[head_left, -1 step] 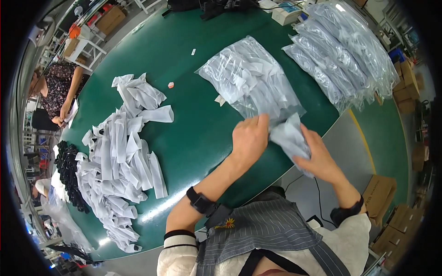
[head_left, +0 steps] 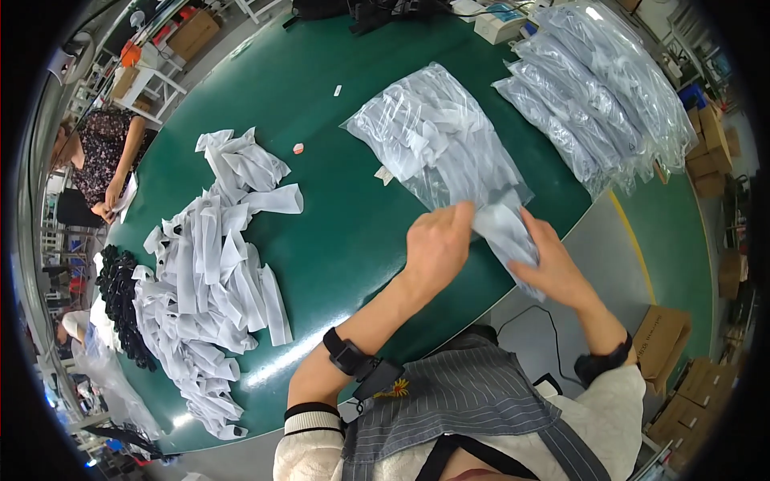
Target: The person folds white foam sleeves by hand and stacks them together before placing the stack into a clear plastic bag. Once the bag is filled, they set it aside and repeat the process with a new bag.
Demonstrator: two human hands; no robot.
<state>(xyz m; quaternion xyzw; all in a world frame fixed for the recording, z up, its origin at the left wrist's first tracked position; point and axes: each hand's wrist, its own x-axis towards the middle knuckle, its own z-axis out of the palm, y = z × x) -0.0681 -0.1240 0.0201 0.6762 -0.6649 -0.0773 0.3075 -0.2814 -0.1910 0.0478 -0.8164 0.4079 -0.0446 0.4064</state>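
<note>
A clear plastic bag (head_left: 427, 189) filled with white, semi-sheer fabric pieces lies on the green table, its mouth toward me. My left hand (head_left: 437, 247) is closed at the near left edge of that mouth, pinching the plastic; its fingertips are partly hidden. In my right hand (head_left: 559, 268) is a white fabric piece (head_left: 504, 231), gripped between thumb and fingers. The top of this piece is at the bag's mouth, and its lower end hangs over the table edge. Whether its tip is inside the bag is hard to see.
A loose pile of white fabric pieces (head_left: 204, 264) covers the table's left side, beside a black bundle (head_left: 122, 309). Filled clear bags (head_left: 585, 88) are stacked at the far right. Cartons (head_left: 662, 337) stand on the floor at right. Another person (head_left: 108, 156) works at the left.
My right hand has shifted the white fabric piece slightly up against the bag's mouth, and the piece is straighter. My left hand has moved a little to the right.
</note>
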